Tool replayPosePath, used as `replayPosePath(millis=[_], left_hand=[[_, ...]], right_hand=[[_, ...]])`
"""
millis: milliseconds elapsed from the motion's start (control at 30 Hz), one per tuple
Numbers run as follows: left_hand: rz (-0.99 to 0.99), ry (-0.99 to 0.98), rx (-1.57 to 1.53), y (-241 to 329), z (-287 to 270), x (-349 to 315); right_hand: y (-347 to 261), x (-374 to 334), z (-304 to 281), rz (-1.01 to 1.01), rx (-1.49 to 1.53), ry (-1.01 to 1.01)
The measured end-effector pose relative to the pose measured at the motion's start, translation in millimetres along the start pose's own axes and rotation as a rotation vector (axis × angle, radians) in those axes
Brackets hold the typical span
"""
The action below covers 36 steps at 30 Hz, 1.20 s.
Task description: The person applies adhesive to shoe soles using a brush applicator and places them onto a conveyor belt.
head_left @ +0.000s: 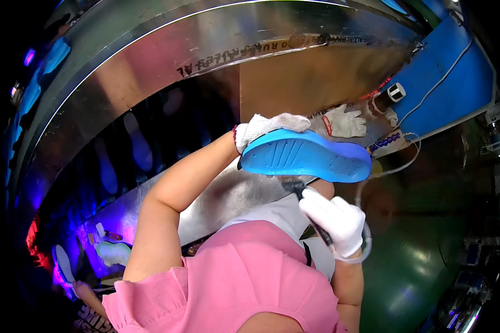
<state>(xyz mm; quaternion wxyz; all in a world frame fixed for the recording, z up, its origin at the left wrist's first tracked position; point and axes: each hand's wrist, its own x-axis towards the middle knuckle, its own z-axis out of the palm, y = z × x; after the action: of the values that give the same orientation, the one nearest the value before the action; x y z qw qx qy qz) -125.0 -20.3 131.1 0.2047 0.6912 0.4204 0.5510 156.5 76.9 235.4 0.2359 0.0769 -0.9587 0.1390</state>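
My left hand [269, 129], in a white knit glove, is closed on the far left edge of a bright blue shoe sole [305, 158]. The sole is held up in front of me, its grooved and dimpled face showing. In a white glove too, my right hand [338, 223] grips a dark-handled brush [295, 187] just below the sole. The brush head is close under the sole's near edge; whether it touches, I cannot tell. A clear tube [366, 244] curves around my right wrist.
Beyond the sole lie a spare white glove [345, 122] and a white-topped cylinder [395, 92]. A blue panel [453, 72] stands at right. Several soles [140, 143] rest in the dark opening under a curved metal rim [150, 53]. Another person's hand [85, 291] is at lower left.
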Motion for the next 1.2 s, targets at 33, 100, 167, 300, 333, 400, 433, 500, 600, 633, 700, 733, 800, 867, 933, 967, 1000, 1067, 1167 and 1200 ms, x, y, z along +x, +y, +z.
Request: replayPosePath(millis=[33, 100, 167, 300, 333, 400, 433, 500, 600, 633, 700, 733, 800, 867, 933, 967, 1000, 1067, 1167, 1200], left_hand=[[-0.051, -0.005, -0.06, 1.2, -3.3, 1.0], [-0.165, 0.003, -0.177, 7.1, -10.9, 2.3], [-0.736, -0.047, -0.918, 31.2, -20.1, 11.5], [-0.939, 0.39, -0.67, 51.5, -7.1, 19.7], [-0.897, 0.198, -0.956, 57.9, -11.5, 17.7], [-0.76, 0.097, -0.896, 79.7, -11.0, 12.9], [-0.746, 0.198, -0.466, 92.8, -6.3, 5.0], [-0.662, 0.35, -0.349, 108.2, 3.5, -13.3], [-0.326, 0.322, -0.961, 159.5, 2.5, -2.8], [-0.205, 0.285, -1.047, 178.5, -1.1, 14.0], [-0.013, 0.311, -1.105, 219.1, -15.3, 35.4], [0.079, 0.387, -1.098, 227.7, -28.7, 43.8], [0.211, 0.535, -1.147, 232.2, -44.3, 53.8], [0.141, 0.531, -1.266, 223.2, -39.0, 58.0], [-0.165, 0.487, -0.982, 208.1, -27.8, 45.8], [-0.37, 0.53, -0.624, 205.1, -23.2, 36.5], [-0.434, 0.686, -0.263, 211.9, -20.1, 31.3], [-0.361, 0.566, 0.434, 254.3, -41.2, 36.3], [-0.347, 0.571, 1.767, 306.2, -91.0, 24.3], [-0.434, 0.576, 2.065, 320.0, -105.9, 14.5]], right_hand=[[1.3, -3.8, 1.5, -0.019, 0.018, 0.013], [12.3, -0.1, 1.0, 0.008, 0.022, 0.174], [16.7, 9.8, 4.0, 0.107, 0.14, 0.134], [5.7, 8.0, -4.0, 0.02, 0.117, 0.233], [13.8, 9.8, 1.3, 0.063, 0.12, 0.274], [22.2, 9.5, 1.5, 0.076, 0.175, 0.269], [27.1, 0.3, 1.8, -0.038, 0.241, 0.167], [10.1, -4.2, 5.1, -0.064, 0.378, 0.242], [-6.7, -13.6, 1.5, 0.054, 0.45, 0.422], [-7.2, -15.2, 4.0, 0.107, 0.533, 0.512], [-5.8, -17.3, 8.6, 0.135, 0.565, 0.581], [-7.7, -14.6, 8.5, 0.138, 0.568, 0.592], [-4.0, -16.5, 18.1, 0.145, 0.621, 0.56], [1.0, -19.2, 28.3, 0.113, 0.608, 0.553], [-0.4, -19.5, 32.2, 0.176, 0.688, 0.514], [-1.3, -18.2, 30.9, 0.2, 0.698, 0.499], [-2.9, -17.3, 29.4, 0.19, 0.708, 0.494], [-0.4, -22.8, 23.3, 0.241, 0.71, 0.506], [3.4, -28.0, 22.1, 0.238, 0.697, 0.515], [7.4, -29.2, 25.8, 0.237, 0.699, 0.516]])
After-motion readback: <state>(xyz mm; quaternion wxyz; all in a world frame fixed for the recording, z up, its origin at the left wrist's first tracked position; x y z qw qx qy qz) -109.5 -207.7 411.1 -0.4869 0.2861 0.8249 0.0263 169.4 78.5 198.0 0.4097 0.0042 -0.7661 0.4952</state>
